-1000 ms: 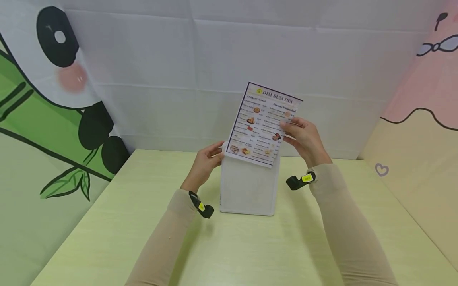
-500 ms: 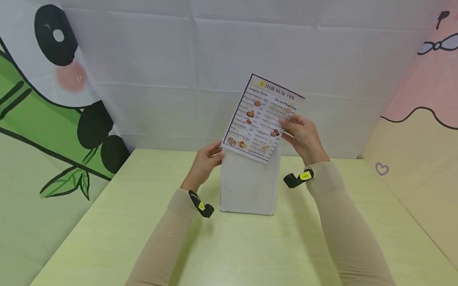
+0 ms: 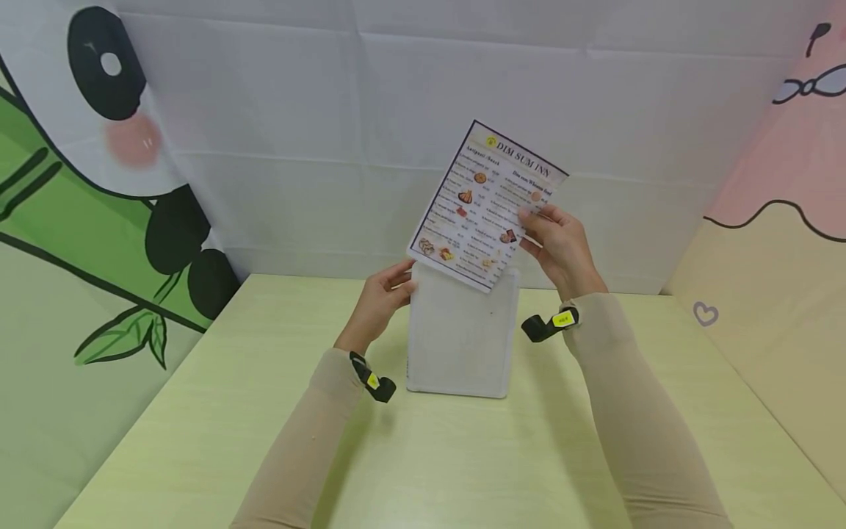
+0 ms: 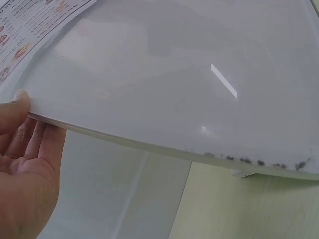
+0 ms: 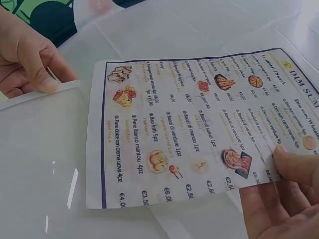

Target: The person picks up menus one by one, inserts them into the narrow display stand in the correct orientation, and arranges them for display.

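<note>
A white glossy panel like a menu stand stands upright on the table. My left hand grips its upper left edge, thumb on the front face and fingers behind, as the left wrist view also shows. My right hand pinches the right edge of a printed paper menu headed "DIM SUM INN". The menu is tilted clockwise, mostly above the panel, its lower edge in front of the panel's top in the head view. Dark specks mark the panel's side edge in the left wrist view.
The pale yellow-green table reaches back to a white cloth wall. Painted cartoon figures cover the side walls. A black camera band sits on the left wrist, and another camera band on the right.
My right hand has raised the menu and tilted it further clockwise, so more of the panel's front shows. The left hand and the panel have stayed in place.
</note>
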`<state>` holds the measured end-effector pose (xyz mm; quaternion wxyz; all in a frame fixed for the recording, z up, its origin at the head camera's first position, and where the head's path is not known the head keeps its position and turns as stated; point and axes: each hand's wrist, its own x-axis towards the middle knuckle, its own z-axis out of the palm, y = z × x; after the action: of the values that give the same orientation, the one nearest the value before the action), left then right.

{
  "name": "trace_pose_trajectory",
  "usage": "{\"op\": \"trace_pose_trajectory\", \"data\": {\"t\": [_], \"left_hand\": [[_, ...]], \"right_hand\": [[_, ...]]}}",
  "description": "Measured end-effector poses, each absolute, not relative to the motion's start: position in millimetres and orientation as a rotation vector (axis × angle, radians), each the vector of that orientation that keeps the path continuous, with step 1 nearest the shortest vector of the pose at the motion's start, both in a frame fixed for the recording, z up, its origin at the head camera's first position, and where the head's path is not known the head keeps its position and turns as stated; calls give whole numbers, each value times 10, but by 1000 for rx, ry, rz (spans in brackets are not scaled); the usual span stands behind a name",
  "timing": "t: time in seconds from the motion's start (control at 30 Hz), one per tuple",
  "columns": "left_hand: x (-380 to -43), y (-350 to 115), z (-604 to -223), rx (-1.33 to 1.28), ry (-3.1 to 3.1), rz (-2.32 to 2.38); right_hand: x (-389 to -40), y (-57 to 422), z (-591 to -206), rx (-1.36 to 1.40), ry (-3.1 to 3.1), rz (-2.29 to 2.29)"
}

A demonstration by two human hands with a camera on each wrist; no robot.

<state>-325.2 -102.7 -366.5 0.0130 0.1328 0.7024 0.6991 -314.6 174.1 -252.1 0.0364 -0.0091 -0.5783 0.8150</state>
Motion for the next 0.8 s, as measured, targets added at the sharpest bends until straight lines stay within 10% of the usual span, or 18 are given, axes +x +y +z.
{"op": "trace_pose_trajectory", "data": {"t": [0.8], "left_hand": [[-3261,-1033,-3676,444,2191,2178]], "right_hand": [[-3190,1667,-2447,-5,-1617,2551]]}}
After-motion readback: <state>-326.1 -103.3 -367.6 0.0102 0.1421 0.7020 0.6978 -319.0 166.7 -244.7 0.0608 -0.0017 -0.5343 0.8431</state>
